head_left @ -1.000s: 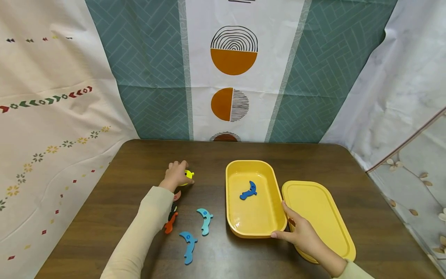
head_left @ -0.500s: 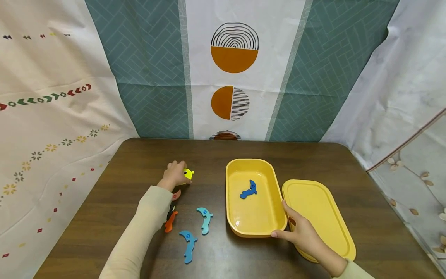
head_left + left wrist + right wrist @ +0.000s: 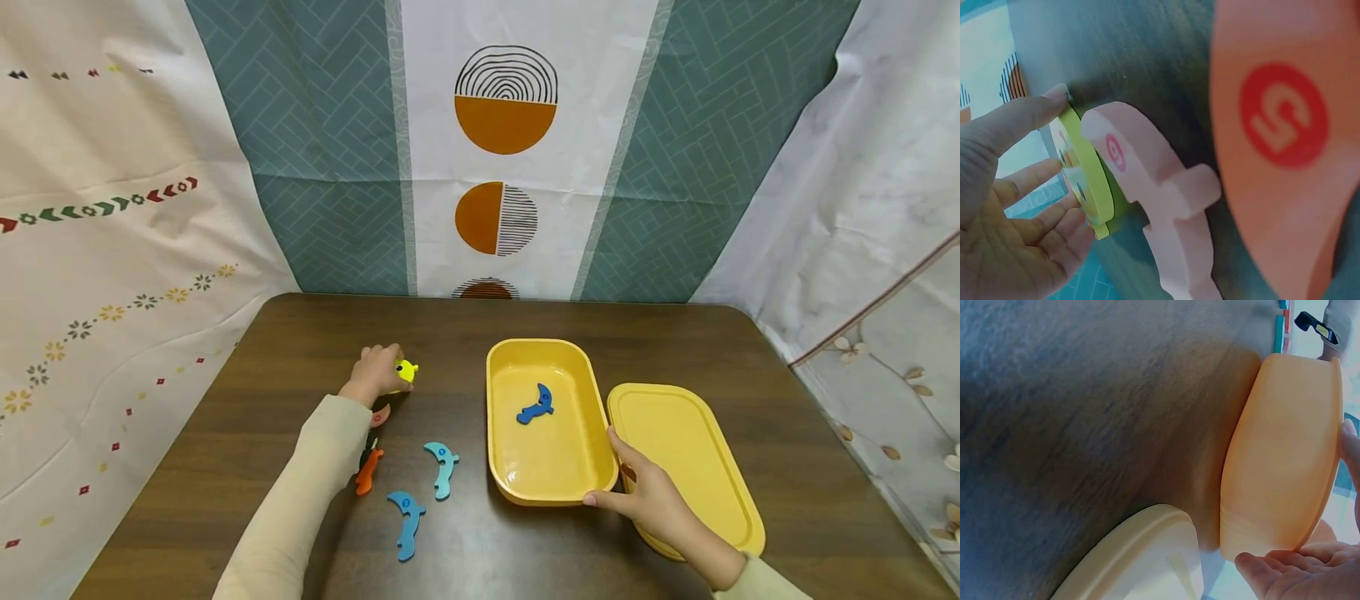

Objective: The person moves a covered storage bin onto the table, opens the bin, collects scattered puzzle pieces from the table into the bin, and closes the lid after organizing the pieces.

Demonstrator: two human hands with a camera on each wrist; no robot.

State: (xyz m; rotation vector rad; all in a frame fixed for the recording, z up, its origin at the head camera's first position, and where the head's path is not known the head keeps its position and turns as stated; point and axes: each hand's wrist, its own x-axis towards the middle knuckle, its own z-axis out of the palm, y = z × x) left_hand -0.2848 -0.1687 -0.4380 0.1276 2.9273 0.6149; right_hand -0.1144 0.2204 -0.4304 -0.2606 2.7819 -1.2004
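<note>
Here, the left hand (image 3: 378, 373) pinched a yellow piece (image 3: 406, 374), rounded, thick-edged and marked with dark spots, at the far left of the wood-grained bench (image 3: 187, 500). The right hand (image 3: 654, 500) gripped the near right corner of a glossy, smooth-walled yellow box (image 3: 551, 462); a flat, curved blue piece (image 3: 537, 409) lay inside.

From my end, in the head view the left hand (image 3: 376, 372) covers part of the yellow-green piece (image 3: 406, 372) at 8 o'clock, and the sleeve (image 3: 317, 479) hides part of a dark piece (image 3: 368, 452) at 7. Badge on the teal piece (image 3: 444, 477) is too tiny to read. Left wrist cam: the orange piece (image 3: 1285, 187) is blurry, cut off at 3 o'clock. Right wrist cam: right hand (image 3: 1319, 574) chopped at 4, lid (image 3: 1147, 562) at 6, yellow box (image 3: 1279, 456) interior hidden.
</note>
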